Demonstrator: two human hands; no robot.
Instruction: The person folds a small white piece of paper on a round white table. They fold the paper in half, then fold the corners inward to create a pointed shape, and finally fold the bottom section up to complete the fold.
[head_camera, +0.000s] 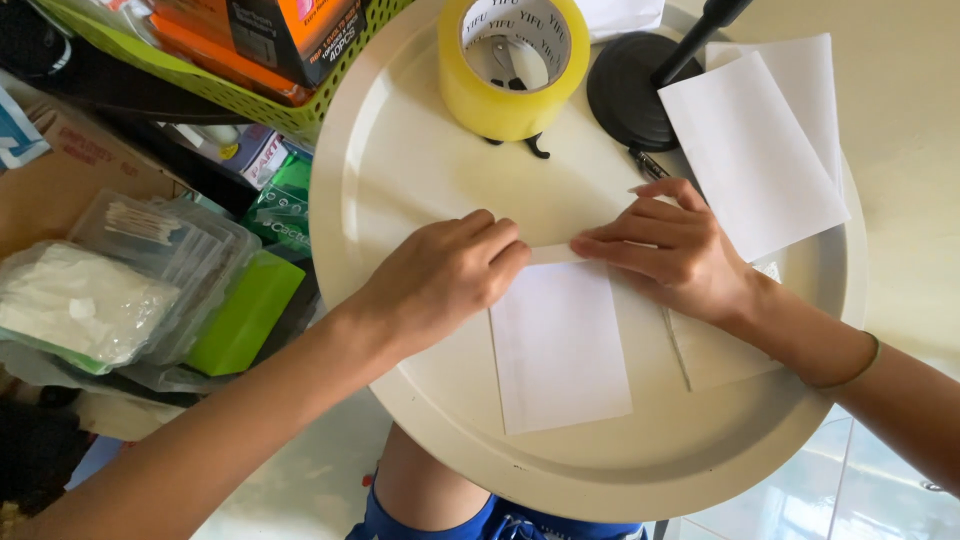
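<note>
A white envelope (560, 345) lies on a round cream tray table (400, 170). My left hand (445, 275) presses its fingertips on the envelope's top left edge, where a narrow flap is folded down. My right hand (675, 250) presses flat on the flap's right end, fingers pointing left. Both hands rest on the paper and grip nothing. A second sheet of white paper (715, 350) lies partly under my right wrist.
A roll of yellow tape (512, 65) stands at the table's far side beside a black round stand base (630, 95). Two white envelopes (760, 150) lie at the right. A green basket with boxes (240, 60) and plastic containers (130, 280) sit left of the table.
</note>
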